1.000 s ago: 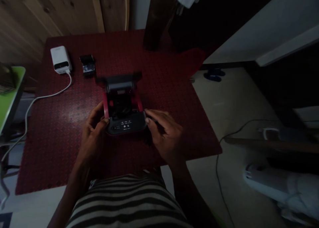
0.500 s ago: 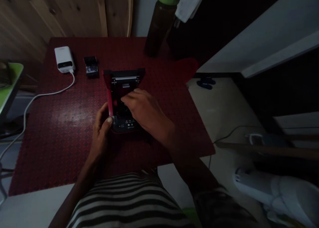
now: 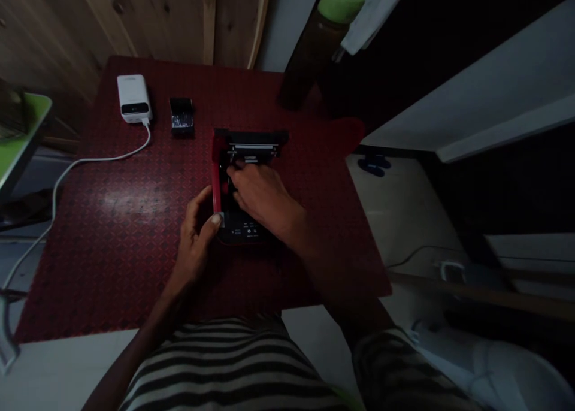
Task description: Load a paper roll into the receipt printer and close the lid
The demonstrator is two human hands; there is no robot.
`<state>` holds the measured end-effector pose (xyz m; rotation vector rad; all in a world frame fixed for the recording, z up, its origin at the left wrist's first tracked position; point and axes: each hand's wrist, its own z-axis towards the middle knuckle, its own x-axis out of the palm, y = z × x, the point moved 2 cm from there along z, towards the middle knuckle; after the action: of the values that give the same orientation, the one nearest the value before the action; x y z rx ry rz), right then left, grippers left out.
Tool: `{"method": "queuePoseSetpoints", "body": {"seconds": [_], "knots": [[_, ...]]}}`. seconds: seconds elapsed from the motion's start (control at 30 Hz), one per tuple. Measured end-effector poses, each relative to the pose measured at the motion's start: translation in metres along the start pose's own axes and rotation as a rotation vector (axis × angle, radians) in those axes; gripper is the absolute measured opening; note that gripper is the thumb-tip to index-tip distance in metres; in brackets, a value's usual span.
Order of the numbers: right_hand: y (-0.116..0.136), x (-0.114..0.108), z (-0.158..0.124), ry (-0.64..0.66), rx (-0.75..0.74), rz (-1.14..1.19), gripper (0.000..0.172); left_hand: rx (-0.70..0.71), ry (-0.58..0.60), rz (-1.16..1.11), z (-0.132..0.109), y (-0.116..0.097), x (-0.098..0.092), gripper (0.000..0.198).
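A small red-and-black label printer (image 3: 240,226) sits on the red patterned table, its lid raised at the back and its control buttons towards me. My left hand (image 3: 197,234) holds its front left corner, thumb on top and fingers along the side. Into the open compartment reaches my right hand (image 3: 260,189), fingers bent and closed together. The fingertips are in shadow, so whatever they hold or touch is hidden. Behind and left of the printer lies a small black case (image 3: 182,117) with a shiny strip.
A white power bank (image 3: 133,99) with a plugged-in white cable (image 3: 99,159) lies at the table's back left. At the back right stands a dark bottle (image 3: 309,51) with a green lid. Blue slippers (image 3: 374,164) lie on the floor at right.
The view has shifted, so the table items appear further right. My right hand has shifted slightly inside the compartment, its fingers reaching lower. The left hand keeps its hold on the corner.
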<state>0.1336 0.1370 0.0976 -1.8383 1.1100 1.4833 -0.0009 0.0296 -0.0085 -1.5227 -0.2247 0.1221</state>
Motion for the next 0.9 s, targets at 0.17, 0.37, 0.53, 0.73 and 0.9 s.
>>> {"method": "queuePoseSetpoints", "body": {"seconds": [0.17,0.37,0.53,0.73,0.9], "knots": [[0.005,-0.008,-0.009,-0.035,0.043,0.017,0.04,-0.004,0.004,0.021,-0.001,0.002,-0.001,0.065],[-0.012,-0.018,-0.052,-0.366,-0.016,0.23,0.022,-0.002,0.006,0.048,-0.002,0.001,-0.002,0.065],[-0.083,-0.014,-0.075,-0.754,0.022,0.61,0.019,0.004,-0.01,0.061,-0.001,0.001,-0.002,0.069],[-0.146,0.065,-0.028,-0.842,0.239,0.981,0.026,0.01,-0.015,0.073,0.0,0.0,-0.002,0.067],[-0.145,0.11,-0.008,-0.72,0.268,1.002,0.024,0.021,0.001,0.092,0.0,-0.003,-0.001,0.063]]}}
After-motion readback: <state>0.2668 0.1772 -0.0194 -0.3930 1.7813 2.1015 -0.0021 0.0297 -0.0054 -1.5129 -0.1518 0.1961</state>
